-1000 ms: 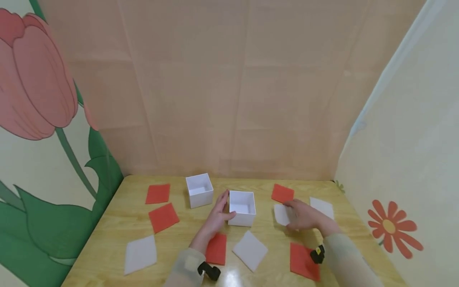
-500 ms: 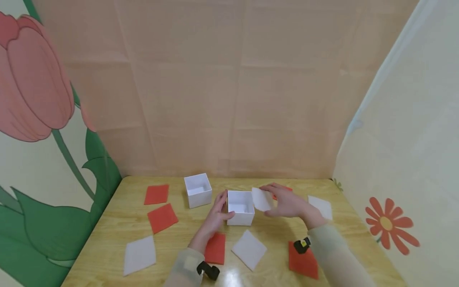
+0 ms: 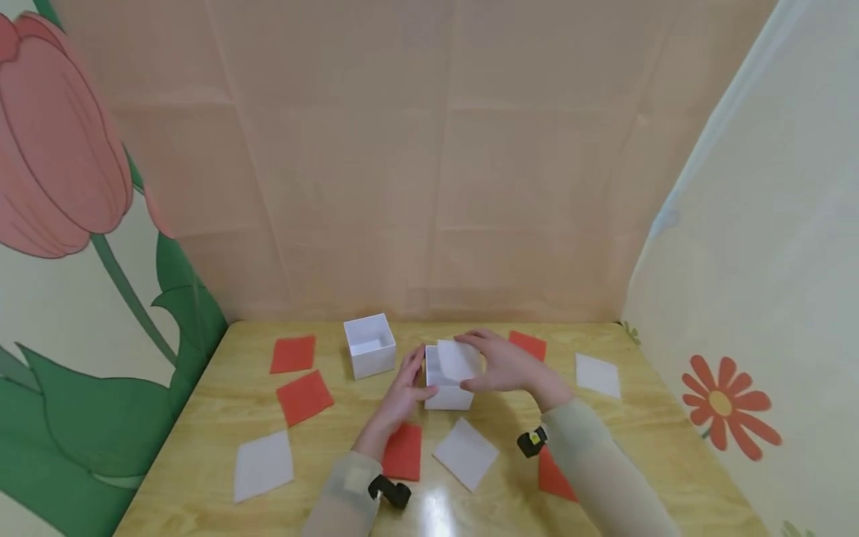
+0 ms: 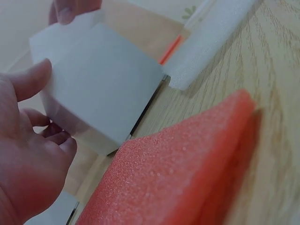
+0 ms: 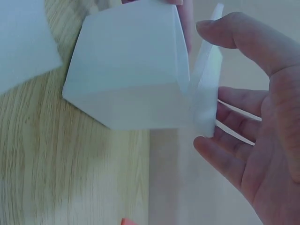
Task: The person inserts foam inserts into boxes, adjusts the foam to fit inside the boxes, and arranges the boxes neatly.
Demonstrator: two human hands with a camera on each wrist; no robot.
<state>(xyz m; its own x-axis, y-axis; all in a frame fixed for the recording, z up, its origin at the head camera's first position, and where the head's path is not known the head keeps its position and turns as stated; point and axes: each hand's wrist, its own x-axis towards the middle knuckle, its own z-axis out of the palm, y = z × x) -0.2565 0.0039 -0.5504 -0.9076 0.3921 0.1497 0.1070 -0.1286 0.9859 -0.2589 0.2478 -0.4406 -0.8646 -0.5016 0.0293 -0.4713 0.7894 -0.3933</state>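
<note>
A white, open-topped square box (image 3: 448,400) stands near the middle of the table. My left hand (image 3: 400,394) holds it at its left side, the thumb at the front corner and the fingers along the side wall. My right hand (image 3: 505,365) pinches a thin white foam sheet (image 3: 459,361) by its edges, over the right part of the box's opening. In the right wrist view the sheet (image 5: 207,89) is held between thumb and fingers, close to the box's rim. The left wrist view has the box (image 4: 108,84) beyond the left thumb. Most of its inside is hidden by the sheet.
A second white box (image 3: 370,358) stands behind on the left. Red foam squares (image 3: 305,397) and white foam squares (image 3: 466,453) lie on both sides and in front; another white one (image 3: 598,375) is at right. A backdrop borders the table's far edge.
My right hand has carried the white foam sheet leftward from the table's right side to above the box. The left hand has stayed at the box's side.
</note>
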